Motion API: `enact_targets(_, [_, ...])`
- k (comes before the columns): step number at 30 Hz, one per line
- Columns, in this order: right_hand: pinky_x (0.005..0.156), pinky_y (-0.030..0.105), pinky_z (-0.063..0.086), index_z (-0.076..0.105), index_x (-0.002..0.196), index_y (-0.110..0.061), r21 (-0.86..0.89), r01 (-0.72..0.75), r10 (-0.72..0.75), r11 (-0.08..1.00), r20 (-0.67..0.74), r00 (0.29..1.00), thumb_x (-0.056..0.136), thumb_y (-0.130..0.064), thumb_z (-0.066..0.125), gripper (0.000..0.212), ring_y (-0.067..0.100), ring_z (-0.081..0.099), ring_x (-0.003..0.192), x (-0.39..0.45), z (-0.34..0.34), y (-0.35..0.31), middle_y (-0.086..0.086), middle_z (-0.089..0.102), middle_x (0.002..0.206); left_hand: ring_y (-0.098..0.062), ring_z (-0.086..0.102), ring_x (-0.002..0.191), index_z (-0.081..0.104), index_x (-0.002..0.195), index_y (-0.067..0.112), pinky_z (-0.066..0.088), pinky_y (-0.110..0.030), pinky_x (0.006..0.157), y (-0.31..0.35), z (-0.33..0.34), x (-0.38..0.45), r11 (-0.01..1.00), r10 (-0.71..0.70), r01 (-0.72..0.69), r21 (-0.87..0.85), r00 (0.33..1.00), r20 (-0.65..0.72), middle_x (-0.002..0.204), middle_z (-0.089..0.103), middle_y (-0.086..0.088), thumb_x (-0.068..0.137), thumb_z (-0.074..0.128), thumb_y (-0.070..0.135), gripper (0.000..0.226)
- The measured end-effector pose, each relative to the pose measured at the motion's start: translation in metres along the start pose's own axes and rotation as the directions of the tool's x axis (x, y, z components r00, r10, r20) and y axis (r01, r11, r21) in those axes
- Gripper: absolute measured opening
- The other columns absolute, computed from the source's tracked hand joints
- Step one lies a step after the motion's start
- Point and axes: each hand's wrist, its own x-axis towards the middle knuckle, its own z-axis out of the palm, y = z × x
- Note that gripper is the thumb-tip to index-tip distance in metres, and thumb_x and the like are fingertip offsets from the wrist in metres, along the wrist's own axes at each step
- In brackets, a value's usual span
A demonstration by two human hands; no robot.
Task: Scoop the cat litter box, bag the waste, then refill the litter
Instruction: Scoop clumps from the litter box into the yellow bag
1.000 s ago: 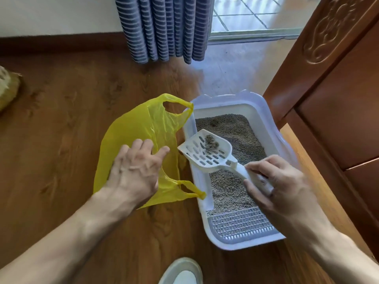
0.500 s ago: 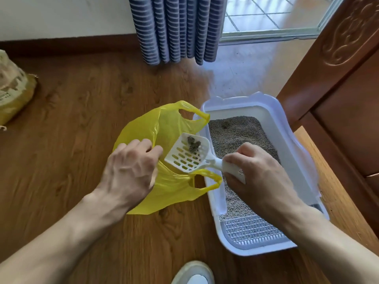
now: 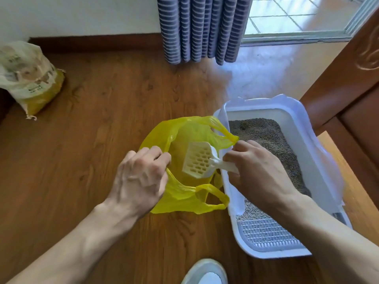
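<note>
- Left hand [image 3: 141,179] pinches the yellow bag [image 3: 184,199] rim, holding its mouth open on the floor [image 3: 102,119].
- Right hand [image 3: 258,173] grips the white scoop [image 3: 198,162], turned over inside the bag.
- Litter box [image 3: 320,160] touches the bag's right side.

The right hand [image 3: 259,171] covers most of the scoop [image 3: 200,160] handle, and its fingers hide behind it. The scoop faces down into the yellow bag [image 3: 184,193], so whatever lies in the bag beneath it cannot be seen. The right forearm hides part of the litter [image 3: 266,136] and the near right corner of the litter box [image 3: 320,152]. The left hand [image 3: 141,179] fingertips are tucked into the bag's rim. A shoe [image 3: 205,271], probably, is cut off by the bottom edge. Print on the sack [image 3: 26,76], cut by the left edge, is too blurred to read.
</note>
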Motion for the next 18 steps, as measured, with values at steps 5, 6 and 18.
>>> enact_targets(5, [0.063,0.035,0.046,0.069,0.087,-0.02,0.067,-0.051,0.052,0.996,-0.009,0.999,0.071,-0.018,0.074,0.017,0.025,0.053,0.08,-0.015,0.002,0.006,-0.001,0.055,0.082,-0.025,0.061,0.079,0.063,0.088,0.02,0.047,-0.039,0.067,0.006,0.004,0.001,0.998,-0.016,0.016,-0.067,1.0,0.003,0.086,0.061,0.002,0.079,0.068,0.018,0.011])
enact_targets(6, [0.064,0.035,0.047,0.069,0.088,-0.021,0.078,-0.071,0.071,0.994,-0.005,0.997,0.074,-0.021,0.072,0.014,0.024,0.053,0.081,-0.018,0.002,0.009,-0.001,0.054,0.083,-0.025,0.061,0.08,0.063,0.088,0.02,0.047,-0.039,0.068,0.008,0.004,0.003,0.997,-0.016,0.016,-0.079,1.0,0.0,0.087,0.062,0.002,0.079,0.067,0.018,0.01])
enact_targets(18, [0.066,0.036,0.047,0.07,0.086,-0.018,0.161,-0.173,0.202,0.972,-0.187,0.961,0.081,-0.024,0.069,0.008,0.027,0.054,0.082,-0.008,-0.005,0.013,0.002,0.055,0.085,-0.022,0.052,0.063,0.065,0.086,0.019,0.051,-0.039,0.065,0.008,-0.022,0.015,0.966,-0.134,0.095,-0.242,0.98,-0.148,0.08,0.061,0.002,0.079,0.059,0.023,0.011])
